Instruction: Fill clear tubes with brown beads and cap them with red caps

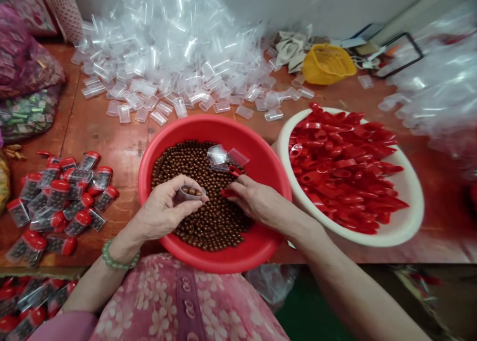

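Note:
Over a red basin [208, 125] of small round brown balls [212, 232], my left hand [164, 207] is closed round a small clear plastic case [189, 192] with brown balls showing at its open top. My right hand [257, 199] is also above the balls, its fingers closed on red plastic caps [234, 171]; how many it holds I cannot tell. Just beyond that hand, a few clear empty cases [217, 155] lie on the balls. To the right, a white basin [404, 232] holds a heap of red caps [343, 167].
A large pile of clear cases [179, 48] covers the back of the table. Filled, red-capped cases [59, 192] lie at left, more in a box [26, 306] below. A yellow basket [328, 65] stands at back right, near blurred clear plastic [439, 93]. Bags [26, 73] sit far left.

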Demonstrator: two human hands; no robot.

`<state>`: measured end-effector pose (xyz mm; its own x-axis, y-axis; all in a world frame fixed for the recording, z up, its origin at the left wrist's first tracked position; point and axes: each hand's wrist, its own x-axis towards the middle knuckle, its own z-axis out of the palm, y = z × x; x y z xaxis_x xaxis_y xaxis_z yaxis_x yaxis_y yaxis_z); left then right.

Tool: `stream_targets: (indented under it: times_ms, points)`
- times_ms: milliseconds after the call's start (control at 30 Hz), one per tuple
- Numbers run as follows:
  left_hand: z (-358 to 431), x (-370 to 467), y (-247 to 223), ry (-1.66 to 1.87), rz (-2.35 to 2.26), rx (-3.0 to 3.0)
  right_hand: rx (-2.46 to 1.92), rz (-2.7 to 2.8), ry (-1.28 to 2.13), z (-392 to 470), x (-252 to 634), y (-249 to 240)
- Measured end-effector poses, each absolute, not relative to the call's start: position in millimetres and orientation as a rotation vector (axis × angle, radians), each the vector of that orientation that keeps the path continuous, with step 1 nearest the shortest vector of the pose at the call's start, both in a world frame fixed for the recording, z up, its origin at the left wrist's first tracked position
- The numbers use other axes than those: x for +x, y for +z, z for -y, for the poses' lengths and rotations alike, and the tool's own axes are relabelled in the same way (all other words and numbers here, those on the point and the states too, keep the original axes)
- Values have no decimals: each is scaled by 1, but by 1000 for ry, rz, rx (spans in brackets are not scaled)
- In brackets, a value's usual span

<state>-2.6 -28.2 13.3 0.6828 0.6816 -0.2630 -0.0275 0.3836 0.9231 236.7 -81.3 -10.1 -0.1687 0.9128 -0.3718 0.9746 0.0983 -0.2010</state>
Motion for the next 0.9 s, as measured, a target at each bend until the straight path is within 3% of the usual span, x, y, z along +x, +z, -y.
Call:
stream_targets:
  times_ms: [133, 267, 400, 700, 900]
  points:
    - [29, 3, 12, 506, -787, 1132, 2219, -2426, -1446, 80, 232, 3]
    - [29, 6, 8, 566, -848, 1167, 2136, -2240, -2372, 78, 213, 8]
    - [31, 7, 4, 604, -751, 1076, 1914, -2029, -2781, 74, 195, 3]
    - [29, 5, 7, 642, -888, 1003, 2108, -2161, -2390, 77, 181, 11]
    - [26, 5, 8, 706, -938, 924, 2304, -2335, -1873, 85, 188, 7]
